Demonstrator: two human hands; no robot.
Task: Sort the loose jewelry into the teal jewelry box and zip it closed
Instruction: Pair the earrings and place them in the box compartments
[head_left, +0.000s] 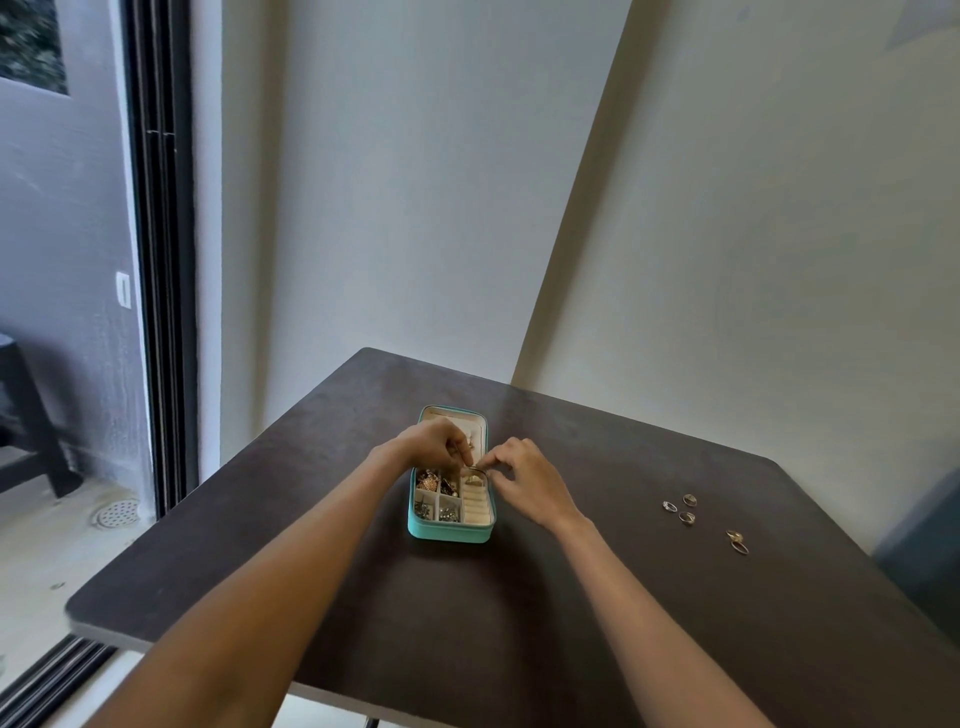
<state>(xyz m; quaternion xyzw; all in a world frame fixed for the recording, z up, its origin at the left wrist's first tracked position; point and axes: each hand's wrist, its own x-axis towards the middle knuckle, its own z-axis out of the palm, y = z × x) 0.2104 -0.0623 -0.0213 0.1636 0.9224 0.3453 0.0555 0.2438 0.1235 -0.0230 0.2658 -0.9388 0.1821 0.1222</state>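
The teal jewelry box (449, 534) lies open in the middle of the dark table (519, 623), its lid tipped back. Its left compartments hold small gold and silver pieces; cream ring rolls fill the right side. Over the top of the ring rolls, my left hand (436, 444) and my right hand (522, 475) meet, both pinching a small gold ring (474, 470) with their fingertips. Several loose rings lie on the table to the right: a group of three (680, 508) and a pair (737, 541).
A cream wall corner stands just behind the table's far edge. A sliding glass door with a dark frame (161, 260) is on the left, with a balcony and floor drain (115, 513) beyond. A dark blue object (924, 545) sits past the table's right edge.
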